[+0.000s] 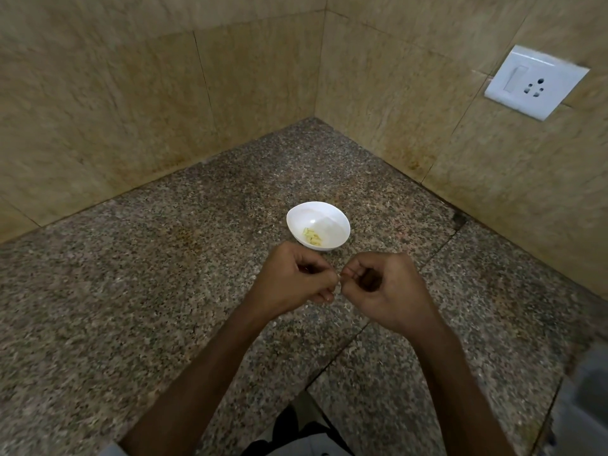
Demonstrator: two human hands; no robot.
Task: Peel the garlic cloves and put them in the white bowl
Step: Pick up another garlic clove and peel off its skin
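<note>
A small white bowl (332, 222) stands on the speckled granite counter (164, 291), with several peeled pale-yellow garlic cloves (312, 236) in its bottom. Just in front of the bowl my left hand (292, 281) and my right hand (385, 287) meet above the counter, both with fingers curled. Their fingertips come together around something very small at the point where they touch, most likely a garlic clove (339, 280); it is almost wholly hidden by the fingers.
The counter sits in a corner between two beige tiled walls (131, 110). A white switch and socket plate (534, 82) is on the right wall. A seam in the granite runs diagonally under my right forearm. The counter's front edge is at the bottom.
</note>
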